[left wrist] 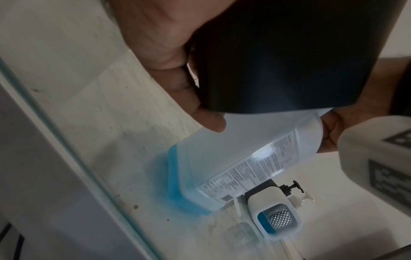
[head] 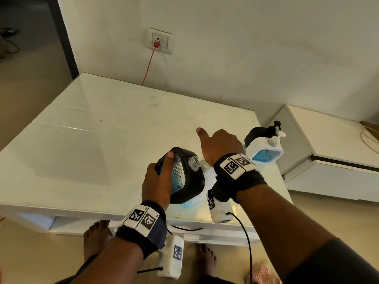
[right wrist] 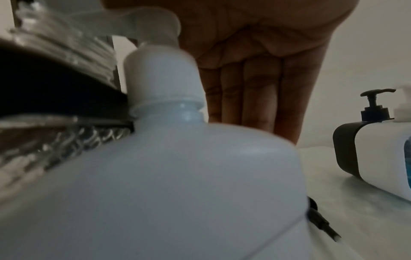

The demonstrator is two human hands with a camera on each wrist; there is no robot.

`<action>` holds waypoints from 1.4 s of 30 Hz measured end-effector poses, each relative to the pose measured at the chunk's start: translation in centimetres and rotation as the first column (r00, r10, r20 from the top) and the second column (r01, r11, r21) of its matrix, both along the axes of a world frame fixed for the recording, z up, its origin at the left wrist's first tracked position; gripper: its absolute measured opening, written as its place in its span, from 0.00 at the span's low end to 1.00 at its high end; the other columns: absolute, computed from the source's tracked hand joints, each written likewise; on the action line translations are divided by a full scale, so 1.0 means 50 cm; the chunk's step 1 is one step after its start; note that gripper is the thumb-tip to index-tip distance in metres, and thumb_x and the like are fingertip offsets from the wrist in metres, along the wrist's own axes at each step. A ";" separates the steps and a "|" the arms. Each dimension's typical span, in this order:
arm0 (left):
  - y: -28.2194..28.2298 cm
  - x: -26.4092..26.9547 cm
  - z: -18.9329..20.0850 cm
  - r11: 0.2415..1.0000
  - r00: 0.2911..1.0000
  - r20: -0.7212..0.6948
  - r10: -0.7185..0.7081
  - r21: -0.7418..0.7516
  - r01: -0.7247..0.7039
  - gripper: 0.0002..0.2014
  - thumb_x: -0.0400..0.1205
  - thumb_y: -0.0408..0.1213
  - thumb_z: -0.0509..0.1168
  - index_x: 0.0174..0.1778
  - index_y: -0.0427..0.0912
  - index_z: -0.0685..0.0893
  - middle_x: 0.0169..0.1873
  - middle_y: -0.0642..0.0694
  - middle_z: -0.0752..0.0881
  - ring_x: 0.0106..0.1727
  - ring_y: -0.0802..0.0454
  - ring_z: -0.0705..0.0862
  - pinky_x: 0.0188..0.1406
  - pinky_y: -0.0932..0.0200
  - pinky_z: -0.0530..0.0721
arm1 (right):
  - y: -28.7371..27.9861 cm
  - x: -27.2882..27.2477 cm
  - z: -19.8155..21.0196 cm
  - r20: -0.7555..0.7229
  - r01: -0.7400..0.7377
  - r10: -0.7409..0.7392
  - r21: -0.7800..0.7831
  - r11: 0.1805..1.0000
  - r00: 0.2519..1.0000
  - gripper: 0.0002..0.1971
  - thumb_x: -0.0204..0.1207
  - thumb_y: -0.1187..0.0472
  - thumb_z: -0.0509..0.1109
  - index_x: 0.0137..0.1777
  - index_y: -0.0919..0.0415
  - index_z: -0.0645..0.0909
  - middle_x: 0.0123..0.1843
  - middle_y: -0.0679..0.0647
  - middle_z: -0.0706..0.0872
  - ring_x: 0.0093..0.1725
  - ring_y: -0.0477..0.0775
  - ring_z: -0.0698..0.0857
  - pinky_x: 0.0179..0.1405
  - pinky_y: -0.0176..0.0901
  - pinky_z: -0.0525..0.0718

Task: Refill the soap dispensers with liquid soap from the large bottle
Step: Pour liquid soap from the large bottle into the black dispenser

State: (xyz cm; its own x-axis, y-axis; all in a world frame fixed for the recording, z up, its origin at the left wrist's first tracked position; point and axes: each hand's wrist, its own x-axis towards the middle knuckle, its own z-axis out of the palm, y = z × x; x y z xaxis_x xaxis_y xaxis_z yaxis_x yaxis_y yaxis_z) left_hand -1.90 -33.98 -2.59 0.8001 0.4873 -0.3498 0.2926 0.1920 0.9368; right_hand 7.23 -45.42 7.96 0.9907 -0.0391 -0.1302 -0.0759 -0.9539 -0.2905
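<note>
White desk (head: 102, 140): left hand (head: 156, 181) grips tilted dispenser (head: 184, 177) under bottle (left wrist: 233, 158) pump; right hand (head: 221, 148) presses, fingers straight.

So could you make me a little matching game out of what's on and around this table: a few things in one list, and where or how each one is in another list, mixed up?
Things:
1. nearer black dispenser
2. large bottle
3. white dispenser
4. red plug

Places and states:
A. in the wall socket
B. on the table, its pump under the right hand
C. tilted, neck open, gripped by the left hand
D. upright near the table's right edge, pump on

Pairs: 1-C; 2-B; 3-D; 4-A
</note>
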 end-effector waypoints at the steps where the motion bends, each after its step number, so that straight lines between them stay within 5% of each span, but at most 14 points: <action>1: -0.001 -0.001 0.000 1.000 1.000 0.000 -0.002 -0.005 0.002 0.52 0.59 0.88 0.56 0.64 0.49 0.84 0.55 0.46 0.90 0.57 0.42 0.88 0.65 0.36 0.87 | 0.000 0.003 -0.001 -0.017 -0.005 0.005 -0.002 1.000 1.000 0.29 0.82 0.30 0.52 0.36 0.56 0.71 0.34 0.50 0.75 0.38 0.55 0.76 0.44 0.47 0.70; 6: -0.005 -0.002 -0.005 1.000 1.000 0.006 -0.012 -0.022 0.012 0.58 0.54 0.94 0.55 0.65 0.50 0.84 0.56 0.46 0.90 0.57 0.42 0.88 0.64 0.35 0.87 | -0.002 0.027 0.007 -0.136 -0.021 0.028 0.052 0.998 0.990 0.33 0.79 0.27 0.53 0.36 0.58 0.78 0.35 0.56 0.85 0.42 0.61 0.87 0.46 0.48 0.82; 11: -0.004 -0.002 0.002 1.000 1.000 -0.007 -0.009 -0.027 0.008 0.53 0.59 0.89 0.57 0.65 0.49 0.85 0.55 0.45 0.90 0.56 0.42 0.89 0.63 0.37 0.88 | 0.001 0.027 0.000 -0.093 0.000 0.004 0.033 0.999 0.996 0.32 0.78 0.27 0.52 0.38 0.57 0.79 0.40 0.55 0.86 0.43 0.59 0.85 0.44 0.48 0.76; 16: -0.001 -0.004 -0.001 1.000 1.000 0.012 -0.022 -0.004 0.022 0.57 0.57 0.92 0.55 0.66 0.47 0.85 0.56 0.45 0.90 0.57 0.42 0.89 0.64 0.37 0.87 | 0.000 0.011 -0.003 -0.030 0.005 -0.004 0.025 1.000 1.000 0.27 0.82 0.32 0.54 0.35 0.54 0.69 0.34 0.50 0.75 0.41 0.56 0.78 0.45 0.48 0.72; 21: -0.002 -0.003 0.006 1.000 1.000 0.009 -0.005 -0.025 0.005 0.52 0.60 0.84 0.57 0.67 0.45 0.84 0.56 0.45 0.89 0.57 0.42 0.87 0.63 0.41 0.86 | 0.002 0.006 -0.008 0.014 -0.007 0.007 0.017 1.000 1.000 0.26 0.82 0.32 0.53 0.42 0.56 0.73 0.42 0.53 0.79 0.45 0.58 0.79 0.47 0.49 0.73; 29: -0.003 0.005 0.005 1.000 1.000 -0.004 0.011 -0.008 -0.011 0.43 0.74 0.78 0.60 0.69 0.43 0.82 0.58 0.44 0.88 0.58 0.42 0.86 0.58 0.46 0.84 | 0.006 0.024 0.006 -0.108 -0.034 0.039 0.045 0.998 0.993 0.31 0.79 0.27 0.51 0.35 0.55 0.73 0.41 0.56 0.83 0.45 0.64 0.86 0.52 0.51 0.83; 38: -0.004 -0.001 0.009 1.000 1.000 0.017 0.010 -0.022 -0.010 0.52 0.61 0.82 0.58 0.68 0.44 0.83 0.58 0.44 0.88 0.59 0.40 0.86 0.67 0.38 0.85 | -0.002 0.016 -0.014 0.023 -0.005 0.004 0.034 0.999 1.000 0.24 0.80 0.33 0.56 0.42 0.54 0.72 0.44 0.53 0.80 0.45 0.58 0.78 0.47 0.48 0.73; 42: -0.003 0.001 0.006 0.999 1.000 -0.005 0.008 -0.033 -0.008 0.46 0.70 0.80 0.62 0.68 0.44 0.82 0.58 0.43 0.88 0.59 0.40 0.86 0.66 0.39 0.86 | -0.003 0.015 -0.016 0.013 -0.010 0.010 0.014 1.000 1.000 0.26 0.80 0.31 0.54 0.45 0.56 0.74 0.48 0.55 0.83 0.46 0.59 0.80 0.47 0.49 0.74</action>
State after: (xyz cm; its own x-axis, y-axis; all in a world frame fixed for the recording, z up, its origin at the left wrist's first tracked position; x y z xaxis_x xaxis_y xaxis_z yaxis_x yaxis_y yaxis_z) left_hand -1.87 -34.13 -2.28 0.7945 0.4817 -0.3698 0.2960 0.2247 0.9284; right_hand 7.96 -45.59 7.14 0.9926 -0.0271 -0.1183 -0.0623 -0.9503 -0.3052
